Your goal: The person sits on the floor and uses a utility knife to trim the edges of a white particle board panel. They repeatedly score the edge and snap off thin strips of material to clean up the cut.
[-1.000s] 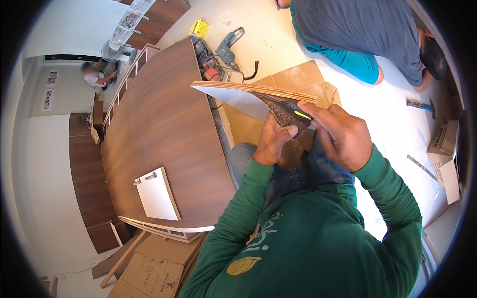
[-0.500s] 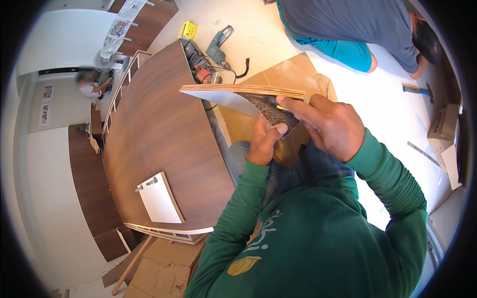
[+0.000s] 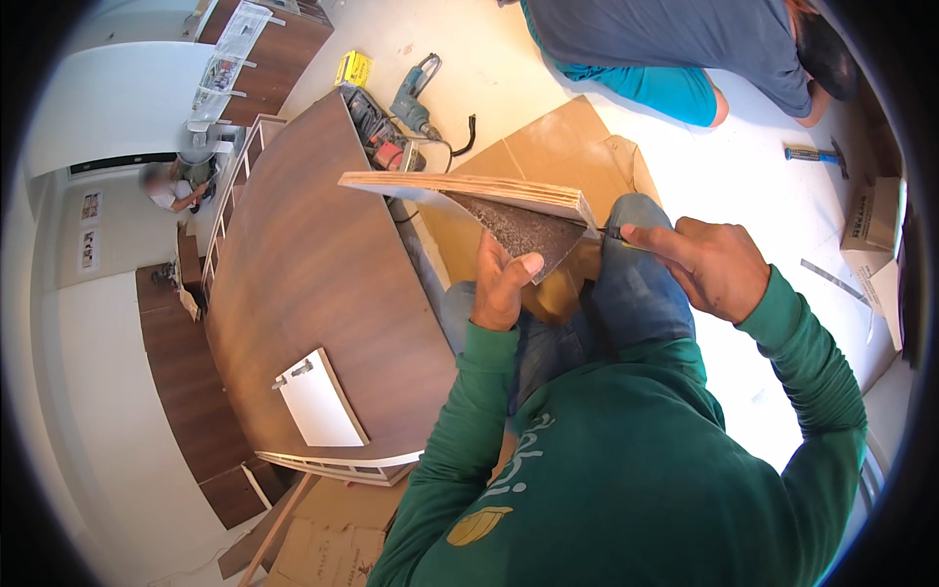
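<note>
My left hand (image 3: pixel 501 284) grips a thin laminate sheet (image 3: pixel 523 230), its thumb on the rough dark brown face and its fingers behind. The sheet bends away below the layered edge of a plywood board (image 3: pixel 479 185), which is held up over my lap. Just beyond the board's right end, my right hand (image 3: pixel 712 266) is closed around a knife-like tool (image 3: pixel 614 235) with a dark body and a yellow part. The tool's tip lies near the board's corner; whether it touches is unclear. My right palm hides most of the handle.
To my left lies a large brown panel (image 3: pixel 293 254) bearing a white board with hinges (image 3: pixel 321 399). Beyond are a power drill (image 3: pixel 416 93), a yellow box (image 3: pixel 353 68) and flattened cardboard (image 3: pixel 548 137). A person (image 3: pixel 665 59) kneels at upper right, near a hammer (image 3: pixel 822 157).
My right hand has moved right with the tool, from over the laminate's dark face to past the board's right end. My left hand keeps its hold; the whole view has shifted slightly.
</note>
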`<state>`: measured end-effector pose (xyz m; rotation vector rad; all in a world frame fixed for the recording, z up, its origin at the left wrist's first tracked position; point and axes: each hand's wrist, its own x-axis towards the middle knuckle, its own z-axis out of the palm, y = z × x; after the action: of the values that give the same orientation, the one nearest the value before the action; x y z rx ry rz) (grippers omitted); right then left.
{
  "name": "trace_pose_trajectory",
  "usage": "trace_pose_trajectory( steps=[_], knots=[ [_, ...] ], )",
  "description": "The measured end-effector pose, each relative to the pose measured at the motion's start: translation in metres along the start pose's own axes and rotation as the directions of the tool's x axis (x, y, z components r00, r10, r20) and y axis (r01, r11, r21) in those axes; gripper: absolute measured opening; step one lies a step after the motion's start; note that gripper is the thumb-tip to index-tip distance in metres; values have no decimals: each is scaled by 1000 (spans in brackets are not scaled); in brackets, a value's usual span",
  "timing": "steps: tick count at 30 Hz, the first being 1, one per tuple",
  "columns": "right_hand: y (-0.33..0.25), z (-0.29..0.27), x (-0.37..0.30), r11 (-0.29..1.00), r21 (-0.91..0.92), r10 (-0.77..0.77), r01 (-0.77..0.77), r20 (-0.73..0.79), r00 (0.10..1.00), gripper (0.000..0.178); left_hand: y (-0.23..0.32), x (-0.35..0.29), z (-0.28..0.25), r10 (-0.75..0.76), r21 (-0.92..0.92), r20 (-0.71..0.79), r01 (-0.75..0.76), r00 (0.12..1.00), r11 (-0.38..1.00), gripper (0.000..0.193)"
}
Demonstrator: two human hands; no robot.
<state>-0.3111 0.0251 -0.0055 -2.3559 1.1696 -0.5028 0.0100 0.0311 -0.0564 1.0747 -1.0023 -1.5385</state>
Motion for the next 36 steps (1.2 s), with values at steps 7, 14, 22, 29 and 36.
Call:
trace_pose_trajectory(
  steps=[7, 14, 22, 29, 36],
  knots=[
    [-47, -27, 5, 998, -57, 28, -29, -23, 999, 63, -3, -7, 0, -3, -29, -40, 2, 999, 1000, 87],
    [-37, -56, -19, 993, 90, 89, -72, -194, 977, 46, 8, 0, 9, -33, -78, -4, 32, 999, 996, 91],
    [-34, -18, -12, 972, 226, 104, -62, -179, 978, 49, 11, 13, 9, -21, -43, 45, 23, 999, 999, 86],
    [5, 54, -10, 986, 110, 143, -123, -203, 969, 32, 9, 13, -1, -3, 22, 69, 2, 998, 1000, 83],
    [53, 40, -97, 971, 25, 235, -236, 37, 971, 23, 9, 6, 5, 28, -18, 53, -27, 998, 999, 81]
  ],
)
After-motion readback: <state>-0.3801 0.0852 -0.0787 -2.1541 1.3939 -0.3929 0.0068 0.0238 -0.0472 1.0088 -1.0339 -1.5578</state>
